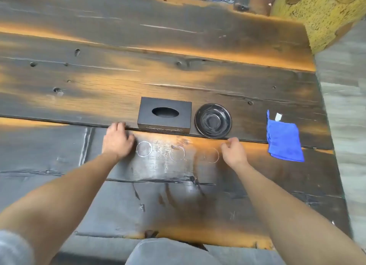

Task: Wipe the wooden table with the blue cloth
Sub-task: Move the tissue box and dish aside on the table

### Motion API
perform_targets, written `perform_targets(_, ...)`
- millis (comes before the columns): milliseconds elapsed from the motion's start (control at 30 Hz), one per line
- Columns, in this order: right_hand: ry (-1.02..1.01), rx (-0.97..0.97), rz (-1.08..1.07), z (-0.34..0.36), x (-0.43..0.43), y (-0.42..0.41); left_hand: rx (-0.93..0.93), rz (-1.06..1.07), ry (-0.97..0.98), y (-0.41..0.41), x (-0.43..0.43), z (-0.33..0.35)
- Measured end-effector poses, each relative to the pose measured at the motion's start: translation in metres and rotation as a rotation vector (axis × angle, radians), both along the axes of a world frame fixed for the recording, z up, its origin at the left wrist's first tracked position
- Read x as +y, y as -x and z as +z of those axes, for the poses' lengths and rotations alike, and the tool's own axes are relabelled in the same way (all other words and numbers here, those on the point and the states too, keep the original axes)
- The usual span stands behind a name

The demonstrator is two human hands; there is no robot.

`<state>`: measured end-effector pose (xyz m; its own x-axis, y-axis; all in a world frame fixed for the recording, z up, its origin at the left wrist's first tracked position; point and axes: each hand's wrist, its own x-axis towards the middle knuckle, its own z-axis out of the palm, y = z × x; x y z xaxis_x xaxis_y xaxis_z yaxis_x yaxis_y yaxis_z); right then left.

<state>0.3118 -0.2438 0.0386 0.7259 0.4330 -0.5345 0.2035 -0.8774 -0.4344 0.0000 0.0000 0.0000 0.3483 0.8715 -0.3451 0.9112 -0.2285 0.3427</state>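
- Reaching over a dark, scorched-looking wooden plank table (pixel 178 76), a person's 2 bare hands hold nothing: the left hand (pixel 117 141) lies flat, fingers spread on the boards; the right hand (pixel 234 151) hovers loosely curled, fingers apart.
- Lying untouched near the table's right edge, well apart from the right hand, the folded blue microfibre cloth (pixel 284 139) shows a white tag at its far corner.
- Soft, light and limp, the cloth should bunch easily; pinching its near folded edge, or pressing a palm flat on it, looks the surest hold.
- 3 pale rings (pixel 177 153), possibly cup marks, sit between the hands, in front of a black rectangular tissue box (pixel 164 115) and a round dark glossy saucer (pixel 213 120).
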Motion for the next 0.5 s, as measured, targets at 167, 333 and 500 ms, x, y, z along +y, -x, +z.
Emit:
perform_targets(167,-0.01,-0.043,-0.162,-0.008,0.044,-0.011,0.012,-0.101,-0.062,-0.015,0.036,-0.016)
perform_targets(333,-0.01,0.026,-0.377,-0.026,0.058,-0.02,0.052,-0.125,-0.06,-0.031,0.059,-0.03)
perform_targets(500,-0.118,0.106,-0.564,-0.032,0.061,-0.024,0.059,-0.176,-0.101,-0.046,0.077,-0.042)
